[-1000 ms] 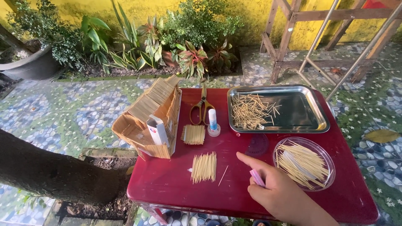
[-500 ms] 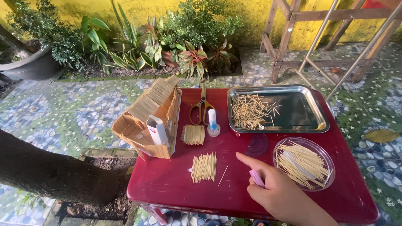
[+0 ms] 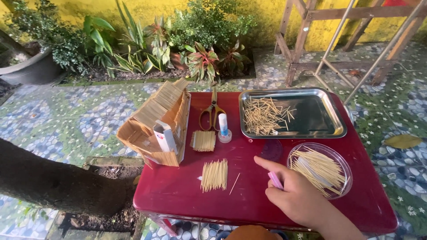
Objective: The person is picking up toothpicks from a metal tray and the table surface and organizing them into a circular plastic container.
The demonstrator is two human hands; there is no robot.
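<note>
**Right hand with a pink tool beside laid-out wooden sticks**

A right hand (image 3: pixel 296 195) is shown at the lower centre-right of the frame, resting on a red table (image 3: pixel 178 195). Its fingers are closed around a small pink tool (image 3: pixel 275 180), while the forefinger is extended to the left. The left hand is not seen. A flat row of thin sticks (image 3: pixel 215 174) lies left of the fingertip, apart from it, with a single loose stick (image 3: pixel 234 183) between the two. A shorter glued panel of sticks (image 3: pixel 203 140) is placed above, next to scissors (image 3: pixel 212 113) and a glue stick (image 3: pixel 223 126). Further sticks are held in a clear round dish (image 3: pixel 340 164) at the right and a metal tray (image 3: pixel 331 113) at the upper right. A small stick house (image 3: pixel 155 126) stands at the left. The sticks are judged very light, stiff and easily snapped or scattered; each is best pinched near its middle.
</note>
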